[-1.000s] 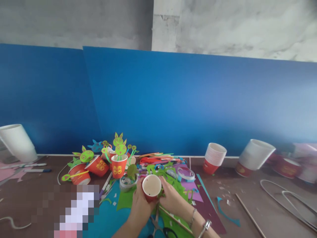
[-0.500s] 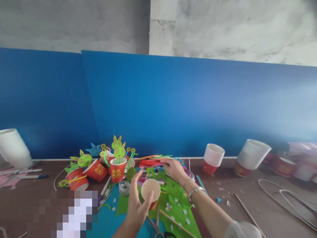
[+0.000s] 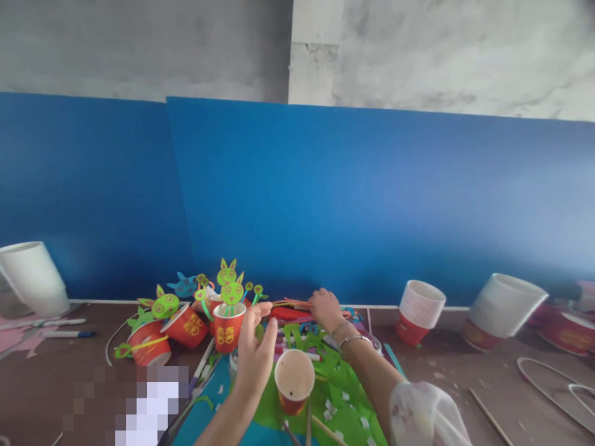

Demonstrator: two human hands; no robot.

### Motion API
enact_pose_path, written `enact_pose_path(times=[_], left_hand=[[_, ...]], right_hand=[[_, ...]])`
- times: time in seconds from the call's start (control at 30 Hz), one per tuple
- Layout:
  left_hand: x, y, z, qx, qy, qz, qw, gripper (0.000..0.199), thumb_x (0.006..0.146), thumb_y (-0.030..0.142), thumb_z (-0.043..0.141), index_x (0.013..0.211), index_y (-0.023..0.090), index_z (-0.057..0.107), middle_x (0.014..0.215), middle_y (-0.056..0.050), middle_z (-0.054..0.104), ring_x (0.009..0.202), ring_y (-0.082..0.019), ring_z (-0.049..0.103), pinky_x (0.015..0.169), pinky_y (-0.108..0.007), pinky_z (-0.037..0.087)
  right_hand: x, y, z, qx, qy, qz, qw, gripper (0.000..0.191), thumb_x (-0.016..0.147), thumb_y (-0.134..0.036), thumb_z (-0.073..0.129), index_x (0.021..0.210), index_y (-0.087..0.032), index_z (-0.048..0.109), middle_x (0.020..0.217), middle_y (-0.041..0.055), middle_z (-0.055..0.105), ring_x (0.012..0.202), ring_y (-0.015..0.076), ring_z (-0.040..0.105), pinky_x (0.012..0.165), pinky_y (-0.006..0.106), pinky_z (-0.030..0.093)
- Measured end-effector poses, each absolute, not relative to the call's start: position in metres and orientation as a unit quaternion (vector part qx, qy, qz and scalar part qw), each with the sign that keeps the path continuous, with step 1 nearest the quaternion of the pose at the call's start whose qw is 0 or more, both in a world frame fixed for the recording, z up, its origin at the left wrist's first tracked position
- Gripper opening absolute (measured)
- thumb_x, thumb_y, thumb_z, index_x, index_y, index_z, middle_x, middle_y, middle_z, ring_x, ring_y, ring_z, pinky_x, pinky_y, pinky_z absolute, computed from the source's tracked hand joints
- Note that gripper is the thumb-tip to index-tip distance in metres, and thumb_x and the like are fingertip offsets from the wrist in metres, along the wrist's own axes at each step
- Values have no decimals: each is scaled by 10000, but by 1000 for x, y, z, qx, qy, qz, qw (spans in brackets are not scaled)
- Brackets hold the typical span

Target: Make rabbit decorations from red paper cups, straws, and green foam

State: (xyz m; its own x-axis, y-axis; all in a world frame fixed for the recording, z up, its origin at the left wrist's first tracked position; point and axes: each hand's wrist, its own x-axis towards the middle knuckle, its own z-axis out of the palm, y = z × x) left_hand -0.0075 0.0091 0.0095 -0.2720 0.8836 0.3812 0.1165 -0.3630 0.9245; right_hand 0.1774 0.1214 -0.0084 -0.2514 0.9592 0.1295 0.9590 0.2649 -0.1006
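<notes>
One red paper cup [image 3: 294,385], probably light and crushable, best cradled round its sides, stands beside the spread, empty left hand [image 3: 256,348]; whether the right hand [image 3: 325,310] grips the coloured strips [image 3: 292,303], I can't tell.

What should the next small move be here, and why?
Probably the right hand should pinch one of the coloured strips and lift it clear: its fingers are down at that pile, whose strips lie bunched together. The nearest paper cup stands upright without a hand on it, and the left hand is open beside it.
</notes>
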Motion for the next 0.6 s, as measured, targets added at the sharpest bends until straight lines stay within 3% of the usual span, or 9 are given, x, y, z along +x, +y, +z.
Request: enact_pose_path(times=[0.1, 0.17, 0.33, 0.43, 0.6], left_hand=[[-8, 12, 6, 534, 471, 625, 318, 254, 783, 356, 563, 961, 176, 585, 1032, -110, 638, 1029, -258, 585, 956, -447, 411], [-7, 12, 6, 544, 459, 615, 339, 243, 780, 354, 579, 936, 170, 612, 1004, -107, 658, 990, -252, 607, 914, -412, 446], [1, 8, 20, 551, 436, 589, 400, 324, 762, 400, 633, 968, 155, 675, 966, -107, 700, 896, -240, 646, 788, -331, 502], [10, 3, 33, 545, 419, 558, 465, 344, 730, 419, 667, 937, 147, 702, 905, -103, 719, 833, -234, 656, 707, -299, 507], [16, -1, 37, 505, 431, 552, 504, 332, 667, 441, 723, 802, 138, 722, 703, -52, 693, 695, -191, 628, 632, -261, 479]], right_hand=[[184, 108, 6, -608, -781, 32, 142, 231, 898, -192, 480, 856, -161, 705, 954, 112, 687, 1049, 251, 532, 900, 388, 364], [186, 93, 16, -602, -771, 62, 199, 282, 915, -220, 423, 907, -177, 702, 941, 89, 695, 996, 235, 551, 857, 346, 367], [177, 45, 33, -557, -745, 204, 305, 471, 952, -402, 309, 761, -122, 636, 657, 45, 636, 585, 138, 559, 565, 234, 405], [168, 17, 35, -517, -735, 294, 326, 455, 917, -462, 368, 680, -137, 582, 532, 3, 558, 431, 97, 472, 445, 209, 365], [165, -5, 40, -441, -657, 478, 382, 455, 819, -562, 505, 615, -155, 531, 512, -13, 517, 415, 69, 418, 415, 193, 304]])
